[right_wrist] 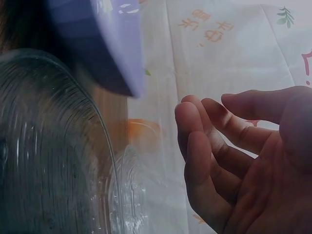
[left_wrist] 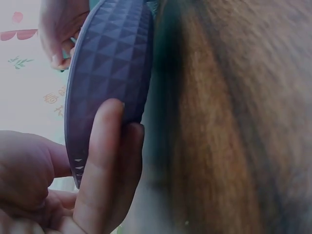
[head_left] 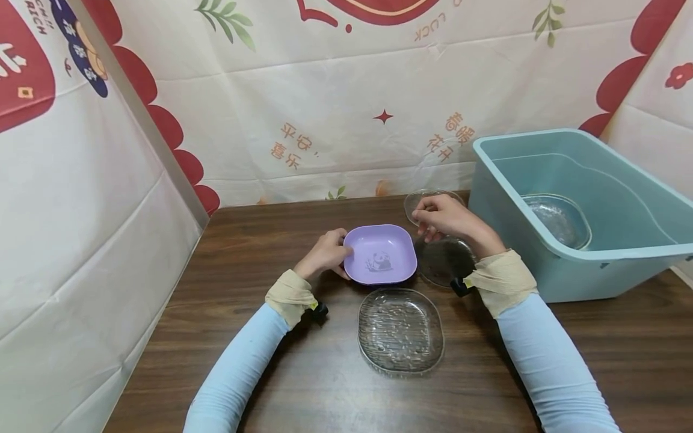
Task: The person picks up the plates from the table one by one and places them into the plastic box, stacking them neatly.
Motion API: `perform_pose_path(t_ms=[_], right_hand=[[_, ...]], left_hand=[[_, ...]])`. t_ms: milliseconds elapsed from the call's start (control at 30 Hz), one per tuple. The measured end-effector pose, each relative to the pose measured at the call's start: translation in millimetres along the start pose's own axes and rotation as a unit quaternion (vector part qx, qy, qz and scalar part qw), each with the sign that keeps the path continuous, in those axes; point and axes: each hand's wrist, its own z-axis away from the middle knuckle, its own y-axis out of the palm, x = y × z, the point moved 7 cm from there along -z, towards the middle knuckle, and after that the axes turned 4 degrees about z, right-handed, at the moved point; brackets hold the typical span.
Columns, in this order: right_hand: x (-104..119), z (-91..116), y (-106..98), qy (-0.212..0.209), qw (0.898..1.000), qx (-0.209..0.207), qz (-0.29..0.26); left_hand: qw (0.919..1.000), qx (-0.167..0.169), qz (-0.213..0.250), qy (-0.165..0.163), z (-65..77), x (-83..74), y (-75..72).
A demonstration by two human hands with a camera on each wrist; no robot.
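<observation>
My left hand grips the left rim of a square purple dish with a panda printed inside. The thumb lies over the rim, while the fingers press its faceted underside, which faces the table edge-on in the left wrist view. To the right, my right hand hovers over a clear ribbed plate, fingers loosely bent and holding nothing. A second clear plate lies in front of the purple dish. Behind the right hand, another clear plate is partly covered by it.
A large blue-green bin stands on the right of the wooden table, close to my right forearm. Inside it lies a clear dish. A printed white cloth hangs behind the table, with more cloth at the left.
</observation>
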Motion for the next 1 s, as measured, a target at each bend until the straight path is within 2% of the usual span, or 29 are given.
perform_pose_path(t_ms=[133,267,367,567,633,833,1000], right_hand=[[0.3,0.8,-1.3,0.001,1.000,0.002,-0.010],[-2.4,1.1,-4.8,0.021,1.000,-0.005,-0.021],[-5.9,1.0,-7.3,0.037,0.999,-0.008,-0.026],[-7.8,0.3,-3.3,0.042,0.999,-0.004,-0.032],[-6.9,0.5,1.2,0.043,0.998,0.009,-0.033],[0.0,3.1,23.1,0.052,0.994,0.091,-0.039],[4.6,1.2,37.4,0.053,0.990,0.113,-0.058]], left_hand=[[0.9997,-0.018,-0.012,0.014,1.0,-7.0,-8.6],[0.9987,-0.044,-0.014,0.021,4.9,-13.7,-16.1],[0.9979,-0.058,-0.010,0.025,9.3,-18.8,-19.3],[0.9957,-0.085,0.004,0.036,17.7,-26.7,-22.6],[0.9950,-0.092,0.007,0.040,19.4,-28.8,-23.1],[0.9930,-0.104,0.007,0.057,22.8,-35.9,-24.0],[0.9931,-0.102,0.002,0.059,25.0,-39.3,-21.6]])
